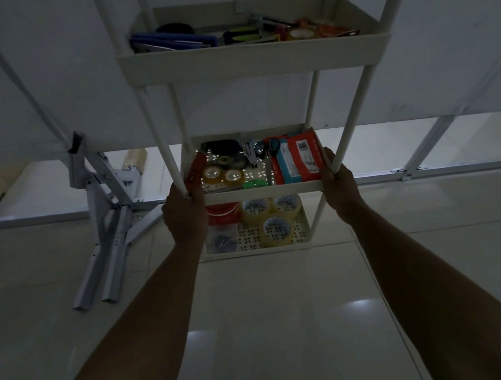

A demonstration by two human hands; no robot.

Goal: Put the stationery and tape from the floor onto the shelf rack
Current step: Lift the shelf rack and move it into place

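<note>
— Where are your hands?
— Your left hand [184, 214] curls round the front left corner of the middle tray [261, 191] of the shelf rack [255, 60]. Your right hand [339, 186] grips the front right corner, at the post.
— And the stationery and tape?
— On the rack. In the middle tray, two small tape rolls [213, 174] lie near your left hand, scissors [268, 149] in the middle, and red packets [301, 157] by your right hand. The bottom tray holds three big tape rolls [277, 230] and a red roll [223, 214].
— Any writing?
— The packets carry white labels, but the print is too dim to read.
</note>
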